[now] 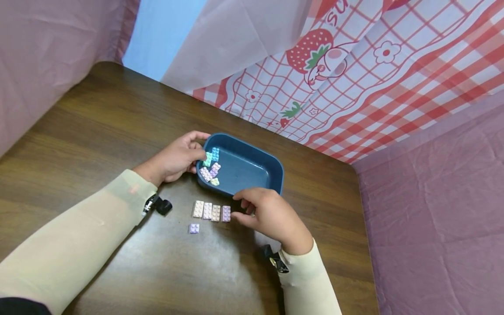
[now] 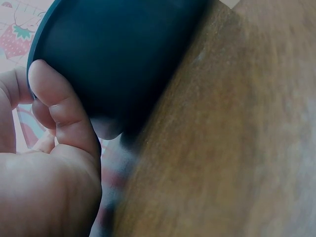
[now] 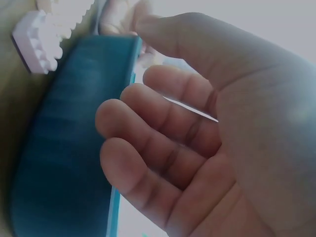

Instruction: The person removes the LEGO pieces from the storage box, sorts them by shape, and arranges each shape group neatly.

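A dark blue plastic tub (image 1: 252,175) stands on the table. My left hand (image 1: 176,158) grips its left end, with thumb and fingers around the rim; the left wrist view shows the tub's outer wall (image 2: 113,54) beside the fingers. Several toy bricks lie at the tub's left end, among them a blue one (image 1: 215,154), a green one (image 1: 207,159) and a pale yellow one (image 1: 214,181). By the front rim, my right hand (image 1: 271,214) holds nothing, its fingers loosely bent. Its thumb is close to a purple brick (image 1: 226,213).
The purple brick ends a row with a cream brick (image 1: 198,209), a pale pink brick (image 1: 207,211) and a peach brick (image 1: 216,213). A small lilac brick (image 1: 194,228) lies nearer me. Strawberry-patterned cloth (image 1: 315,87) hangs behind the wooden table (image 1: 118,118).
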Demonstrator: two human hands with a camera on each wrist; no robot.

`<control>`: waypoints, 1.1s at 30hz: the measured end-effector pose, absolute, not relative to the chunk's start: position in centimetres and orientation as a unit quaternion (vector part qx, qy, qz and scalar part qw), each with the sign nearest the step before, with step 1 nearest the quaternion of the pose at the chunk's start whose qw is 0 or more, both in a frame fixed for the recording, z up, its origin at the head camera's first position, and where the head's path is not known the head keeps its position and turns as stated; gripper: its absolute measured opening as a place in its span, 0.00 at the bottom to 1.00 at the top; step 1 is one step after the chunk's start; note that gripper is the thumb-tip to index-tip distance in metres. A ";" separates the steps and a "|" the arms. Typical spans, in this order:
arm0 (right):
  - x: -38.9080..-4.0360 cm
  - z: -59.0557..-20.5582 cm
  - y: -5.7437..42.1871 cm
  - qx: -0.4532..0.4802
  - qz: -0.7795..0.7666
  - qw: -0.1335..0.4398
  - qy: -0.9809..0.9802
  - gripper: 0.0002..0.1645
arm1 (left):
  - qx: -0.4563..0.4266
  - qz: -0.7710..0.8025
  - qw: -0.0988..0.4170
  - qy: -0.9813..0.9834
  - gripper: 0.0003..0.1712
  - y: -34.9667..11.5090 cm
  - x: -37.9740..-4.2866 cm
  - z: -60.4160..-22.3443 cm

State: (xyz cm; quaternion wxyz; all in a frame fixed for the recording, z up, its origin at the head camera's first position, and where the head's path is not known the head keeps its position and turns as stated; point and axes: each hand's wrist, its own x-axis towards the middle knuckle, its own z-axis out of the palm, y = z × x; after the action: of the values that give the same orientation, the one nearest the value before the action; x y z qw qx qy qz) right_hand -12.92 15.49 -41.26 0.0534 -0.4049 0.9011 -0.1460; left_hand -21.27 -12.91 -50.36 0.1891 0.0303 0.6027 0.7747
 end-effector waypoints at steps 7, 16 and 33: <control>-14.2 -40.5 15.7 -0.405 -0.150 0.048 0.901 0.21 | 0.035 0.774 0.189 0.603 0.39 -12.9 -21.1 -50.1; -15.5 -39.5 15.7 -0.404 -0.145 0.040 0.902 0.22 | 0.032 0.776 0.191 0.600 0.38 -12.9 -21.2 -50.2; -18.4 -38.7 14.2 -0.416 -0.138 0.037 0.898 0.21 | 0.030 0.781 0.192 0.594 0.38 -12.9 -21.3 -50.4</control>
State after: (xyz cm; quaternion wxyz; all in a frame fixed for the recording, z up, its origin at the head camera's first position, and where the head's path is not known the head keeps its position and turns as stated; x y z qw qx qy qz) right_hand -18.39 14.18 -38.69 0.0367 -0.4163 0.8979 -0.1380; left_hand -21.33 -12.91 -50.41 0.1922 0.0299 0.5936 0.7809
